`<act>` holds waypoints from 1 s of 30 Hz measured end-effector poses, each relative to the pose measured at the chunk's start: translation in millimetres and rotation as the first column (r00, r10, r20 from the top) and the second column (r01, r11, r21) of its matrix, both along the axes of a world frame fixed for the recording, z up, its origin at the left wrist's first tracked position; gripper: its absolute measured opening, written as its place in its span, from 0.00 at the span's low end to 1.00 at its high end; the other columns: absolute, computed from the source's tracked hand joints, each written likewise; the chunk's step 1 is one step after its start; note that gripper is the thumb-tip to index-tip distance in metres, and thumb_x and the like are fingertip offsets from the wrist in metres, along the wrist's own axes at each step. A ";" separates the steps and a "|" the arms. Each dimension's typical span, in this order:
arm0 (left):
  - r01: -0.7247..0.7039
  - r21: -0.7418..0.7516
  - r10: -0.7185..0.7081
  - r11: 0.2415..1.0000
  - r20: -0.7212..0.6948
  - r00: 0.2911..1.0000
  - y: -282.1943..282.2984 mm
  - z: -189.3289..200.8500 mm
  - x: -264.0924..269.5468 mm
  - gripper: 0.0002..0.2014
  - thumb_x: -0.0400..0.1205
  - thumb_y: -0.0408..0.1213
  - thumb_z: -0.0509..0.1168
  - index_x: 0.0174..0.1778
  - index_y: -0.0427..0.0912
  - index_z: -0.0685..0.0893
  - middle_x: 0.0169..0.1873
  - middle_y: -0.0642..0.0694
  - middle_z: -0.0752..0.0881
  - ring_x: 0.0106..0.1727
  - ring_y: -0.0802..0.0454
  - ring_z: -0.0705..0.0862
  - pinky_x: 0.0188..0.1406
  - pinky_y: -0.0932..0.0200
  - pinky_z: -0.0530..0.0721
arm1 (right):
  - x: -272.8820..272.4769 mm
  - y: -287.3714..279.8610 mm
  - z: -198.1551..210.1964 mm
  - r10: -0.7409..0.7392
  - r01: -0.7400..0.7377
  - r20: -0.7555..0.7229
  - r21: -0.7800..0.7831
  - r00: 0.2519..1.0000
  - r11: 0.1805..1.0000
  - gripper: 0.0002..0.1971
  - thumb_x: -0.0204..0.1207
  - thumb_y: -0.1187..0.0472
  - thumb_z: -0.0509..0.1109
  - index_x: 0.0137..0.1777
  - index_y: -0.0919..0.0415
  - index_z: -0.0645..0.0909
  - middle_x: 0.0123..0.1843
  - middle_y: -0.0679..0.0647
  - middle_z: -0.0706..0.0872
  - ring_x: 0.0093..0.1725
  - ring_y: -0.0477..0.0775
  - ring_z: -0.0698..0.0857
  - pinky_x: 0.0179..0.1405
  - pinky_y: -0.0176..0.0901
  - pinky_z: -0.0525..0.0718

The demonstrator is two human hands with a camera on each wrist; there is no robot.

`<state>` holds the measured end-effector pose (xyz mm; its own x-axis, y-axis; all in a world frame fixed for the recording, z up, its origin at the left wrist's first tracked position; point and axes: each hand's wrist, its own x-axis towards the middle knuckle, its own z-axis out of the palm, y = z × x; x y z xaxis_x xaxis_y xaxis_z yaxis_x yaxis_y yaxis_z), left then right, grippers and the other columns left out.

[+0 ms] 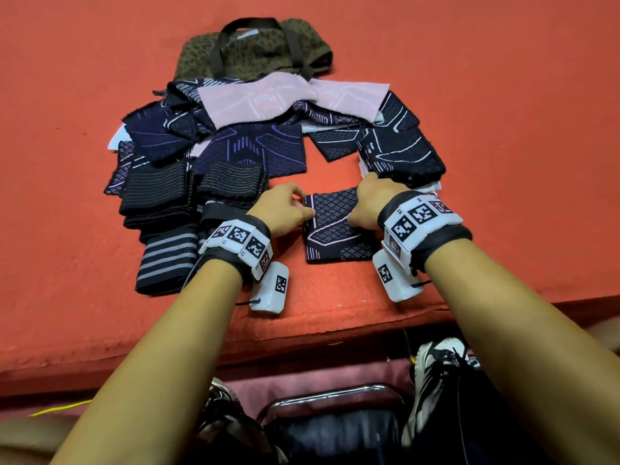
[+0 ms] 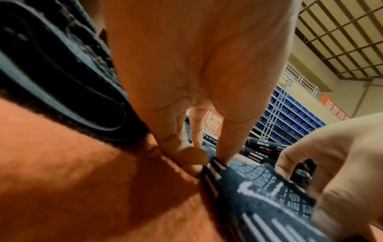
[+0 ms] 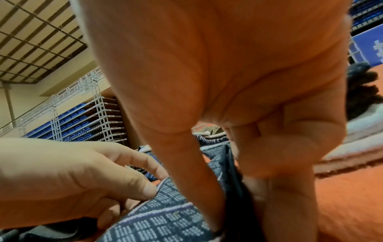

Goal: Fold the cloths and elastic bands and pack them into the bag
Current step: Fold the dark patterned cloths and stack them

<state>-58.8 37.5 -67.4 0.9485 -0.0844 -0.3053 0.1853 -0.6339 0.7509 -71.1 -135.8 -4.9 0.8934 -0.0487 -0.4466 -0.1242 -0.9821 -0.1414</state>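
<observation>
Now | folded cloth [image 1: 337, 226] between hands | left grip [image 1: 285, 209] pinches left edge | right grip [image 1: 372, 204] pinches right edge

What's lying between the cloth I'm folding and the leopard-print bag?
In the head view, the heap of unfolded cloths, topped by a pink cloth, fills the stretch between the folded dark cloth and the bag.

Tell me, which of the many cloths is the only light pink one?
The pink cloth lying across the far pile, just before the bag. All other cloths show dark navy or black.
</observation>
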 end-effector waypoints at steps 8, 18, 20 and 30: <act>0.021 0.137 -0.027 0.990 0.042 0.999 -1.9 3.2 -1.5 0.19 0.79 0.41 0.74 0.64 0.43 0.80 0.44 0.47 0.89 0.45 0.50 0.88 0.57 0.56 0.85 | -4.2 10.5 7.6 0.176 -0.170 0.160 -0.048 0.971 0.984 0.11 0.77 0.58 0.68 0.57 0.61 0.81 0.56 0.60 0.84 0.57 0.65 0.84 0.48 0.49 0.80; 0.032 -0.127 -0.052 0.991 -0.156 0.986 -10.3 8.4 -6.8 0.18 0.82 0.35 0.71 0.63 0.34 0.74 0.38 0.39 0.83 0.33 0.47 0.84 0.37 0.48 0.90 | -7.4 10.4 -17.7 0.136 -0.142 0.104 0.054 0.985 0.988 0.24 0.79 0.56 0.66 0.71 0.65 0.68 0.64 0.65 0.82 0.63 0.69 0.82 0.56 0.54 0.81; 0.040 -0.154 -0.067 0.987 -0.175 0.982 -12.7 7.5 -8.0 0.22 0.80 0.33 0.73 0.65 0.35 0.71 0.46 0.36 0.86 0.36 0.47 0.86 0.29 0.54 0.89 | -6.5 10.3 -19.2 0.135 -0.140 0.095 0.049 0.986 0.989 0.26 0.79 0.56 0.67 0.72 0.66 0.65 0.64 0.66 0.81 0.63 0.69 0.82 0.55 0.54 0.81; -0.122 -0.066 0.122 0.990 0.007 0.992 -3.8 -1.9 -0.5 0.23 0.75 0.37 0.78 0.47 0.52 0.66 0.47 0.37 0.89 0.50 0.39 0.90 0.56 0.37 0.87 | -1.6 3.8 -19.6 0.164 -0.173 0.177 0.040 0.970 0.984 0.20 0.77 0.56 0.67 0.66 0.63 0.72 0.63 0.63 0.80 0.59 0.67 0.82 0.50 0.52 0.80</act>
